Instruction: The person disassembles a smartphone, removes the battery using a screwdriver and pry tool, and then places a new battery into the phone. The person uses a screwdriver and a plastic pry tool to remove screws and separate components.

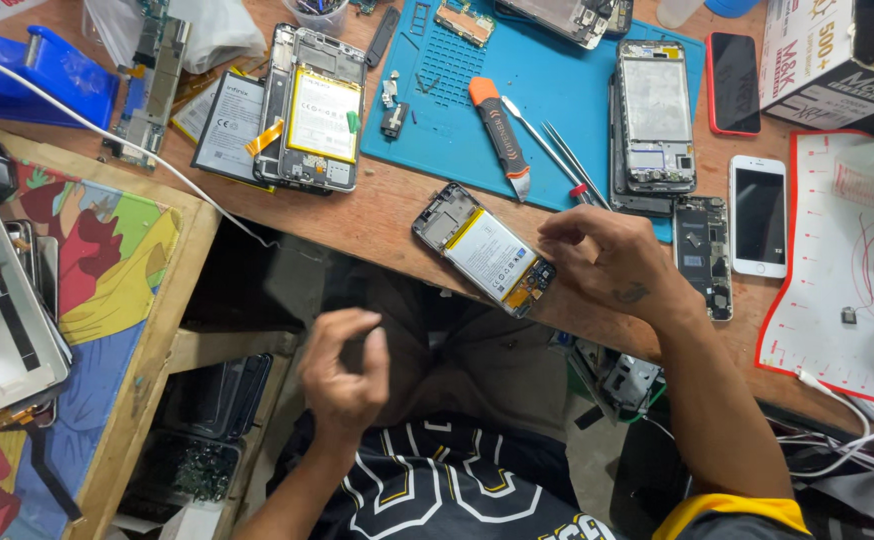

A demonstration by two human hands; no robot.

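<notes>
The bench (pixel 387 215) is evenly and brightly lit from above. Soft shadows are cast beneath the hands. Mild glare is seen on the white phone (pixel 758 215). The space under the bench is left dark. Slight bending is noticed at the edges.

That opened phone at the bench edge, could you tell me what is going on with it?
A person sits at a wooden bench strewn with dismantled phones. The opened phone, battery showing, lies at the bench edge. The right hand rests beside its lower end, fingers curled. The left hand hovers over the lap, fingertips pinched.

Black jersey, white lettering, yellow trim
</notes>
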